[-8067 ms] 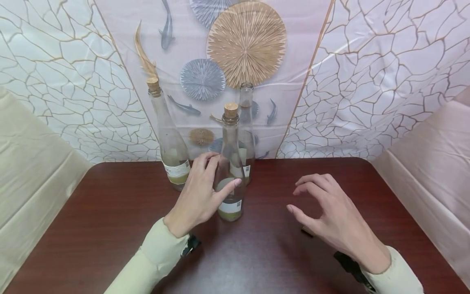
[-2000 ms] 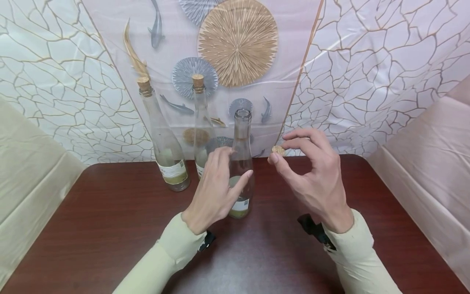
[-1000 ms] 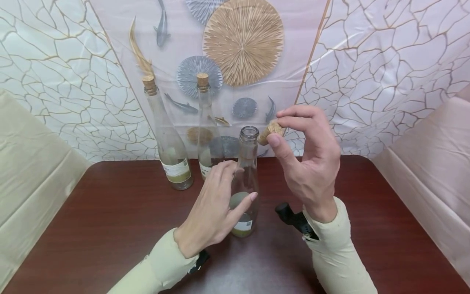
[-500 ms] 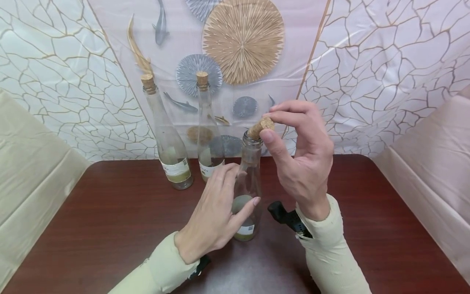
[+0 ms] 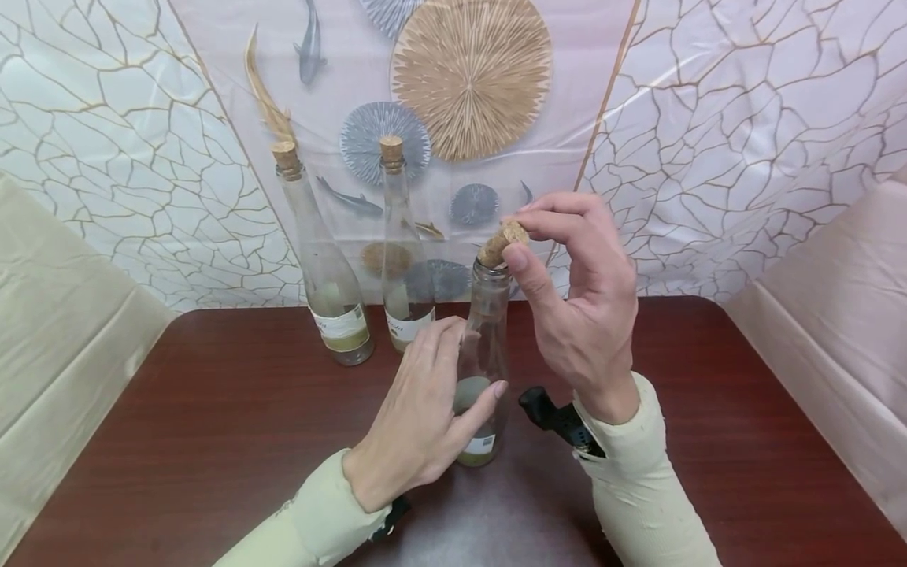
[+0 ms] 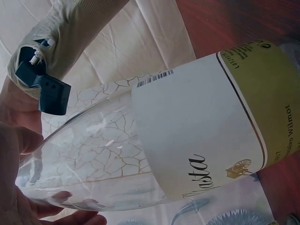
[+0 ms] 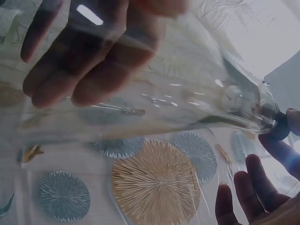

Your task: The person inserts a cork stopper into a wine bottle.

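Note:
My left hand (image 5: 418, 413) grips a clear glass bottle (image 5: 489, 315) around its body, fingers behind it and thumb across the front. The bottle stands upright near the middle of the table. Between thumb and fingers, my right hand (image 5: 584, 291) pinches a cork (image 5: 499, 242), which leans at a slant with its lower end at the bottle's mouth. In the left wrist view the bottle's white and olive label (image 6: 197, 122) shows large. The right wrist view looks along the glass, with the cork (image 7: 281, 127) dark at its neck.
Two similar bottles stand toward the back: a left bottle (image 5: 322, 260) and a middle bottle (image 5: 404, 268), each with a cork in its neck. Beneath everything is a dark red-brown table (image 5: 212, 441). Patterned cloth (image 5: 744, 142) hangs behind and at the sides.
Earlier, my left hand was at a corked bottle; that one now stands farther back, and the uncorked one is forward. My right hand, empty before, brought the cork leftward to the mouth.

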